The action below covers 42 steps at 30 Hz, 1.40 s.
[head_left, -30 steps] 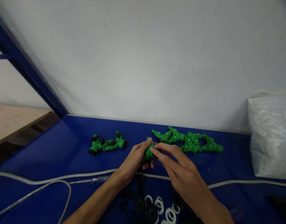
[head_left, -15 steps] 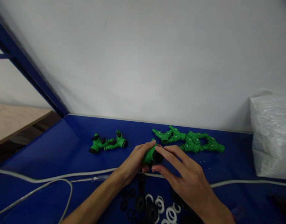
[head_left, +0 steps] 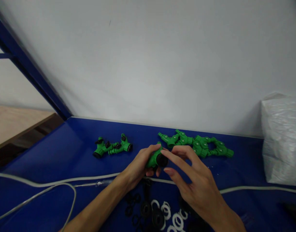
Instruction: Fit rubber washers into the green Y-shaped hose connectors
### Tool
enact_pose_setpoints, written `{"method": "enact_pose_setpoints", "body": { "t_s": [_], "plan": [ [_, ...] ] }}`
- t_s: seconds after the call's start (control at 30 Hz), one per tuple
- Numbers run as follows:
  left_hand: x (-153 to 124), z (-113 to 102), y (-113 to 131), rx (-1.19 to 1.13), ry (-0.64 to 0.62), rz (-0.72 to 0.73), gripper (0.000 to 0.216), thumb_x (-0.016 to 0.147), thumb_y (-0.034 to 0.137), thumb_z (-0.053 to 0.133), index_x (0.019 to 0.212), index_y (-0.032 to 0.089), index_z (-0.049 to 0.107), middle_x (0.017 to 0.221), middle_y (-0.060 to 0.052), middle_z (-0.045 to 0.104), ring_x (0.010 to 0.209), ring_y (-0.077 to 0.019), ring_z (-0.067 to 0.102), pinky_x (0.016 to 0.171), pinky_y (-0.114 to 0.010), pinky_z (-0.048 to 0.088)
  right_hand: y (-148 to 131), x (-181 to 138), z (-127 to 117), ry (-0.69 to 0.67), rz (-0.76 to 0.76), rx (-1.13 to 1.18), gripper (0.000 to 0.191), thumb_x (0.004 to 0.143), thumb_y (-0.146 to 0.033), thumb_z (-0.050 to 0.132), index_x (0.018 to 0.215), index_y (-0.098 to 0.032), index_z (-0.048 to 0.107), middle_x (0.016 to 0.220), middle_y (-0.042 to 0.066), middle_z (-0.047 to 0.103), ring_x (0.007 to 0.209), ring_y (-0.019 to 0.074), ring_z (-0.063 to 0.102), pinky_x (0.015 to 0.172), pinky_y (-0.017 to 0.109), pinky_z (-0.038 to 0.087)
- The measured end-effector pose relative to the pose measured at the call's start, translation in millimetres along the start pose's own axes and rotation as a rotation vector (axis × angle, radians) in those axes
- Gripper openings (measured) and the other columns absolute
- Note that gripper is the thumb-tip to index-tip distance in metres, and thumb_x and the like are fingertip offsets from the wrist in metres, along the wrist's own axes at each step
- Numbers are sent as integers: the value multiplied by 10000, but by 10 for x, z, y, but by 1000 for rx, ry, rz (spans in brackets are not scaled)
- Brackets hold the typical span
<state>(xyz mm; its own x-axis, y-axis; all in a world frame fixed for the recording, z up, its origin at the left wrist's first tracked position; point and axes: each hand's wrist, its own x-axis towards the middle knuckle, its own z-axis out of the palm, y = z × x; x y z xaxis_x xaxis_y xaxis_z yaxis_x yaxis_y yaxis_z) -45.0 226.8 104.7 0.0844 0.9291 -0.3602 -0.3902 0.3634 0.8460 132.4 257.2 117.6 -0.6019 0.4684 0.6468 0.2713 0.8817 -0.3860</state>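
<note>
My left hand (head_left: 140,162) is wrapped around a green Y-shaped hose splitter (head_left: 152,160) with a black end ring (head_left: 161,160) facing right. Beside that ring is my right hand (head_left: 190,172), its thumb and fingers apart; the index fingertip is at the ring's upper edge, and whether it touches cannot be made out. Below the hands lie loose white rings (head_left: 177,222) and black rings and parts (head_left: 146,209), partly hidden by the right forearm. Two green splitters with black fittings (head_left: 125,145) rest on the blue tabletop, left of the hands.
Several green splitters without black fittings (head_left: 201,146) lie in a group at the back right. A pale cable (head_left: 90,178) crosses the blue table (head_left: 72,141) behind the loose parts. A plastic-wrapped package (head_left: 281,141) stands at the right, against the grey wall (head_left: 162,64).
My right thumb has drawn back from the splitter, widening the gap to the index finger. My left hand keeps its hold, and the black ring is turned slightly more toward me.
</note>
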Motion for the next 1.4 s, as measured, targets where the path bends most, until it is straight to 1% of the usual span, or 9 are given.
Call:
{"method": "enact_pose_setpoints", "body": {
  "t_s": [0.13,0.27,0.37,0.57,0.77,0.93,1.1,1.27,1.4],
  "plan": [
    [5,-12,-11,7,-9,-8,464,868,591,584,968,152,698,751,-7,631,463,-63,532,389,-169,204,18,-8,-26,103,21,-14,156,1002,-235,591,1103,-155,679,1049,90,577,921,169,635,793,284,581],
    [-1,-19,-30,26,19,1,453,863,585,595,854,142,691,649,-4,605,494,-82,523,423,-173,260,-13,-8,-14,-40,-8,-18,353,1016,-258,556,1367,-231,583,1220,110,549,1031,203,631,851,353,598],
    [-2,-21,-25,32,29,-4,438,846,583,617,861,152,692,603,4,587,509,-95,522,439,-181,274,-12,-8,10,-100,-10,-25,365,1016,-262,554,1381,-255,573,1290,119,527,1072,222,623,880,402,601],
    [-7,-11,-4,49,2,7,478,832,615,606,798,143,668,627,-3,586,470,-76,483,413,-191,218,33,-11,-2,56,22,-48,265,995,-242,600,1254,-194,639,1173,114,563,1028,215,624,869,377,603],
    [-9,-12,-12,41,31,11,440,832,584,618,826,146,666,616,6,568,507,-89,505,427,-185,261,2,-18,51,-103,-36,-34,414,996,-150,567,1401,-232,545,1274,117,534,1120,219,607,928,393,591],
    [6,-19,-18,57,17,35,446,880,580,578,800,146,644,626,4,577,503,-85,516,435,-178,299,32,-36,103,-59,-44,-115,325,1017,-203,559,1342,-206,560,1171,112,593,1071,225,632,902,395,602],
    [1,-6,-26,115,27,75,409,906,531,574,961,148,707,687,11,595,489,-78,497,401,-182,270,9,-45,103,7,14,-178,205,970,-360,649,1062,-186,592,960,81,628,883,252,649,775,456,601],
    [4,-15,-38,90,55,59,439,866,570,612,850,139,696,648,9,572,521,-87,489,435,-182,299,3,-39,61,-91,33,-83,387,1003,-325,600,1366,-215,521,1127,106,630,1014,249,649,847,422,598],
    [13,-20,-38,79,5,42,468,885,594,566,900,146,700,606,7,557,515,-93,493,446,-176,283,35,-43,73,-114,-9,-59,342,1034,-194,518,1374,-230,529,1161,99,636,1077,225,651,919,391,579]
  ]
}}
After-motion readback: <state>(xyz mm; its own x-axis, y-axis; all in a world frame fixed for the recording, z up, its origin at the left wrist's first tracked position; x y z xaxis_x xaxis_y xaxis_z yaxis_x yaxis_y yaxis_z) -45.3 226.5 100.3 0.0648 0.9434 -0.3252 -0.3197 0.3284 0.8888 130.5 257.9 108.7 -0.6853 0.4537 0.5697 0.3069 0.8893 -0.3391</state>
